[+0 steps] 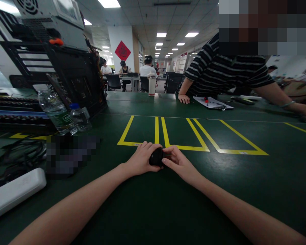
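A small black rounded object is held between my two hands, just above or on the green tabletop; its exact kind is hard to make out. My left hand wraps round it from the left, fingers over the top and thumb below. From the right, my right hand pinches at its side with thumb and fingertips. Part of the object's surface is covered by the fingers. Just beyond the hands, yellow tape marks out several boxes on the green table.
To the left stand an open computer case, a large plastic bottle and a smaller blue-capped bottle. Black cables and a white power strip lie nearer. Across the table, a person in a striped shirt leans by a clipboard; a tumbler stands behind.
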A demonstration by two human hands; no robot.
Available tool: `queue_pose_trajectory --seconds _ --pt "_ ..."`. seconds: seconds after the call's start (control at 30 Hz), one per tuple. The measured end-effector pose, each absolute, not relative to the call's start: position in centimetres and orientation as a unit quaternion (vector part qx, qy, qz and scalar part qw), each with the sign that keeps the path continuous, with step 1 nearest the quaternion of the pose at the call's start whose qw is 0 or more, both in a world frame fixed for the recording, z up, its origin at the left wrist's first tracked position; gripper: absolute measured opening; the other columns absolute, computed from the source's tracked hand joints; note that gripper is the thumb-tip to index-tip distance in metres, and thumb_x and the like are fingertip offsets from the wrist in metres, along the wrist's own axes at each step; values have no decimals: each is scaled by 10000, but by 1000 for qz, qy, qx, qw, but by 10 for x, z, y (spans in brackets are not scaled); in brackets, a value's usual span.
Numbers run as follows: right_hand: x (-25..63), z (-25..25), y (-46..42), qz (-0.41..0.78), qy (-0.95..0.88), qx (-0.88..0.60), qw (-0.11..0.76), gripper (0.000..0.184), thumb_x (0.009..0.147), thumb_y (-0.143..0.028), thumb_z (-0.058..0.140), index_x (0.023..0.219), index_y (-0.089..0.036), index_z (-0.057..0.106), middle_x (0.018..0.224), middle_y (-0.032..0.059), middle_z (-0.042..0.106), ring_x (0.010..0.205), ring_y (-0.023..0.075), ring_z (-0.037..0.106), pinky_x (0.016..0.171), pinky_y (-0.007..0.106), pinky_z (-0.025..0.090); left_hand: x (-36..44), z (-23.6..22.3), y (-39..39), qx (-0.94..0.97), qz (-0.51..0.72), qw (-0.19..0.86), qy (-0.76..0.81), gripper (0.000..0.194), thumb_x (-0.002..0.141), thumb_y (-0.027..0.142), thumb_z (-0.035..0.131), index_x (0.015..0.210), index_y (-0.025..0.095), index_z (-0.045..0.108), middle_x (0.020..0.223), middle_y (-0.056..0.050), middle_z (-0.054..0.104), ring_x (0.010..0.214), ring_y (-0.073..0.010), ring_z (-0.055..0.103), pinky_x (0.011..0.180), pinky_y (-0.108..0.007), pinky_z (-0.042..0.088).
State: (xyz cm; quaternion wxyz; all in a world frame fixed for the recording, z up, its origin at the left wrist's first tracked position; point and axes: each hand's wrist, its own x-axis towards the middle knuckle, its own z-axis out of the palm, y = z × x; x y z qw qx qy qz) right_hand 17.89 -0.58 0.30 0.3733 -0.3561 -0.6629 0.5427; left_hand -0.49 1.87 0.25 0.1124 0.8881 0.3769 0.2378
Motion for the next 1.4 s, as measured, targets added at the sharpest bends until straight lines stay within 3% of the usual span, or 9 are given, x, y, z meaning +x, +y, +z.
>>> queue_pose_trajectory --seconds 0.17,0.37,0.53,0.8,1.2,1.4 --pt "180 5 -6 528 -671 -384 352 277 801 -284 503 1063 -227 432 1082 49 484 988 194 515 838 390 459 -5 4 18 888 238 117 374 588 620 347 677 1114 239 378 1033 -38 497 857 -220 430 744 -350 353" --pt "181 -1 -4 537 -674 -346 371 303 743 -226 584 1003 -239 430 1066 26 484 1006 185 514 857 378 445 -5 5 18 890 231 113 377 609 601 309 689 1116 241 373 1030 -38 493 875 -228 426 756 -356 348" --pt "179 -4 -2 556 -661 -334 378 215 781 -273 533 969 -232 438 1001 22 504 930 172 545 776 352 485 -5 4 18 890 235 109 376 582 615 356 680 1104 237 386 1017 -41 502 859 -227 433 744 -354 349" --pt "182 -1 -2 529 -673 -372 359 268 791 -251 520 1048 -228 447 1069 39 504 1007 188 510 868 390 439 -5 2 19 890 243 110 370 596 614 343 683 1116 230 383 1038 -44 494 864 -224 431 749 -356 354" --pt "180 0 -3 550 -658 -350 376 212 780 -259 539 970 -232 451 1026 21 509 933 182 555 786 365 489 -5 3 19 891 237 105 373 597 617 359 678 1118 234 379 1016 -43 495 853 -225 425 743 -354 359" --pt "181 1 -2 538 -662 -379 359 296 781 -240 537 1059 -214 438 1087 48 499 1016 193 511 876 392 436 -5 2 19 889 235 109 377 599 619 363 677 1121 233 378 1034 -46 486 871 -226 424 759 -357 351"
